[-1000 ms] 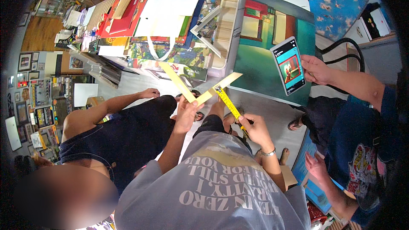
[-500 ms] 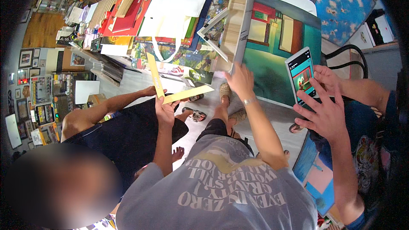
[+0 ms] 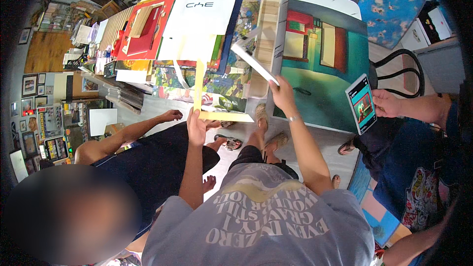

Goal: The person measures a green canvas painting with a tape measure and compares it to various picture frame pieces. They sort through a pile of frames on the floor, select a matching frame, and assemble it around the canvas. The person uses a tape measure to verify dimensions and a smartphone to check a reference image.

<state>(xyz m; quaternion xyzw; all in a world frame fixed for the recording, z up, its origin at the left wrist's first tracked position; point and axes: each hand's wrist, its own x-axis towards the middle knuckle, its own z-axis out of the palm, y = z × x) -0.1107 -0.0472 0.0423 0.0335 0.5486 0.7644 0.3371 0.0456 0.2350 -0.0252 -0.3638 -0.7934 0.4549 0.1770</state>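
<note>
My left hand (image 3: 196, 129) grips a yellow L-shaped frame corner (image 3: 199, 86) near its bend, one arm pointing up and the other to the right. Closed round the near end of a white L-shaped frame corner (image 3: 256, 64) is my right hand (image 3: 284, 96). The white corner tilts up over the wooden tray-like edge at the right of the table pile, its far arm blurred. Just right of my right hand lies a large green painting (image 3: 330, 81) of a room with red and yellow parts, a small dark oval mark showing near its left side.
A white tote bag (image 3: 202, 17) tops the pile of prints and folders. At left a co-worker's hand (image 3: 170, 116) hangs near the yellow corner. At right another person's hand (image 3: 387, 103) holds a phone (image 3: 362, 106) beside the painting. A black-armed chair (image 3: 404, 64) stands behind it.
My right hand has taken hold of the white frame corner and raised it. The left co-worker's hand has left the yellow corner. The other person's second hand has withdrawn from the phone.
</note>
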